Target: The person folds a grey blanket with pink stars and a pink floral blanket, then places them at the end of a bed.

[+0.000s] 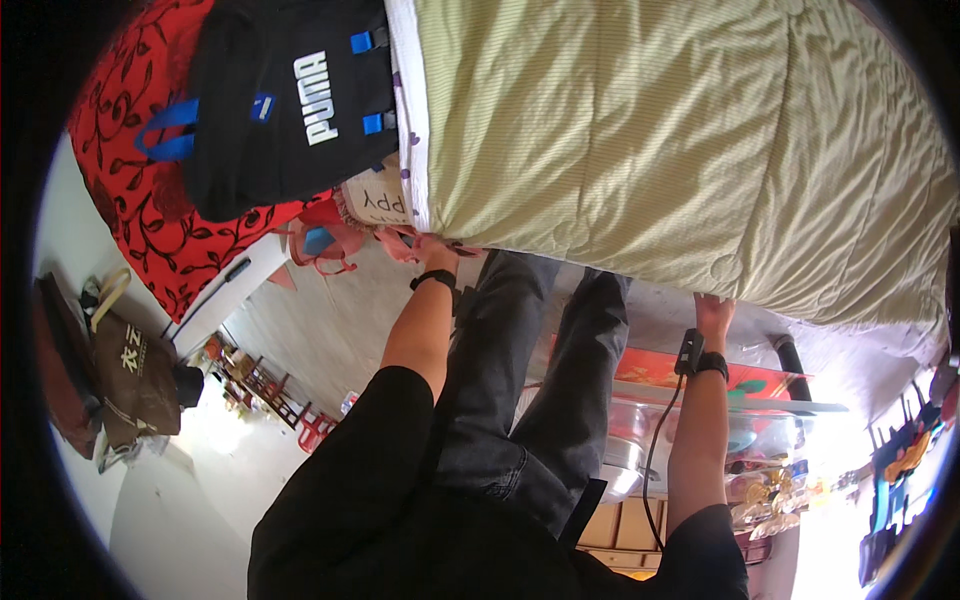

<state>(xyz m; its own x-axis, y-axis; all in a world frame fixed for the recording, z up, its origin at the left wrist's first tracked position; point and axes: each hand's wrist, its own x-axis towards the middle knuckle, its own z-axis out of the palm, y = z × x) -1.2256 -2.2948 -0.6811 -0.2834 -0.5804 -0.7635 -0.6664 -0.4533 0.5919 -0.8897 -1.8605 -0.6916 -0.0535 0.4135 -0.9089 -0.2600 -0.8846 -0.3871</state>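
Observation:
A pale green striped bedspread [640, 140] with many wrinkles spreads across the top of the view, with a white strip [412, 120] along its left side. At its near left corner, my left hand [435, 252] grips the hem, with pink fabric close beside the fingers. Further right along the same hem, my right hand [713, 314] is closed on the cloth, its fingertips partly hidden at the edge. Both wrists wear black bands, and a small black device with a cable sits by the right one.
A black backpack [290, 100] with blue buckles lies on red patterned cloth [130, 150] at the left. Beside the bedspread is a cardboard piece [378, 197]. A brown bag [135, 380] stands at far left. Near my right forearm is a glass-topped table [800, 406].

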